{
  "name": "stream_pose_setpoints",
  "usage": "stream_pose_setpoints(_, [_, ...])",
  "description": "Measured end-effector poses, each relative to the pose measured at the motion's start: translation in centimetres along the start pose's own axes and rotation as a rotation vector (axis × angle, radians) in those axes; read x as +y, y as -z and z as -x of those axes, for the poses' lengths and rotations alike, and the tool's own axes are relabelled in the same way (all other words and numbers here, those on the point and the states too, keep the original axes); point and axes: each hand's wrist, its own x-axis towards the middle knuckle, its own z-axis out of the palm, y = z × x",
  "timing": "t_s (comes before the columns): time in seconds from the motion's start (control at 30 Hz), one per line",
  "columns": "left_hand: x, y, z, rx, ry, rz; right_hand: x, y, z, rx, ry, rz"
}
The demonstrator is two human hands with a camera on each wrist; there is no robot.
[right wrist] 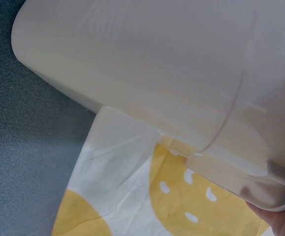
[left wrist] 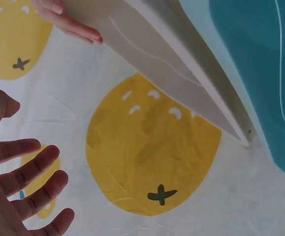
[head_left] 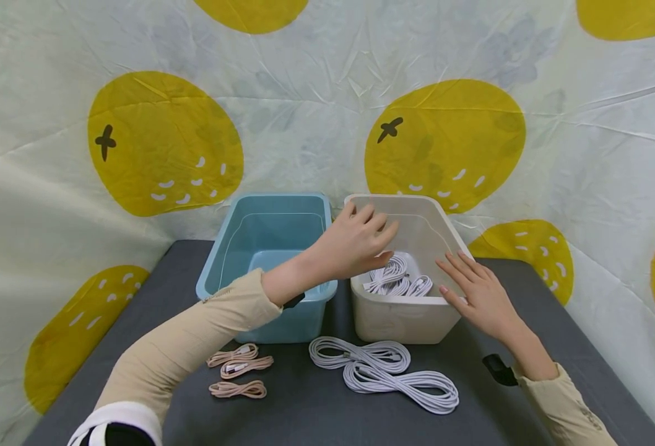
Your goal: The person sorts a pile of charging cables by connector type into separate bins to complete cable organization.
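My left hand (head_left: 355, 241) hovers over the left side of the beige bin (head_left: 400, 319), its fingers loosely spread and nothing held. In the left wrist view the same hand (left wrist: 14, 182) shows an empty palm side with bent, separated fingers. At the bin's right rim is my right hand (head_left: 480, 294), fingers extended over the edge. The right wrist view shows only a bit of that hand (right wrist: 277, 221) right at the rim. Inside the bin lie several coiled white cables (head_left: 389, 277), partly hidden by the front wall.
Left of the beige bin stands a blue bin (head_left: 288, 319), partly covered by my left arm. Two tied white cables (head_left: 377, 370) lie before the bins on the dark table (head_left: 305, 421). Three small pinkish cable bundles (head_left: 238, 389) lie further left. A patterned cloth (head_left: 305, 136) hangs behind.
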Motion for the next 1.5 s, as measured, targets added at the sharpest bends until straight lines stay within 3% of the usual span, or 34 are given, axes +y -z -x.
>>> stream_pose_setpoints(0.3, [1.4,0.6,2.0,0.075,-0.046,0.032,0.1,0.0,0.2,0.001,-0.004,-0.001])
stream_pose_setpoints(0.8, [3.5,0.5,6.0,0.120,-0.123,0.044,0.0,0.0,0.2,-0.002,-0.004,0.001])
stream_pose_setpoints(1.17, [6.2,-1.3,8.3,0.115,-0.206,0.088,0.0,0.0,0.0,-0.002,-0.006,-0.001])
stream_pose_setpoints(1.5, [9.7,-3.6,10.1,0.013,-0.278,0.145,0.0,-0.1,0.0,0.007,-0.004,-0.001])
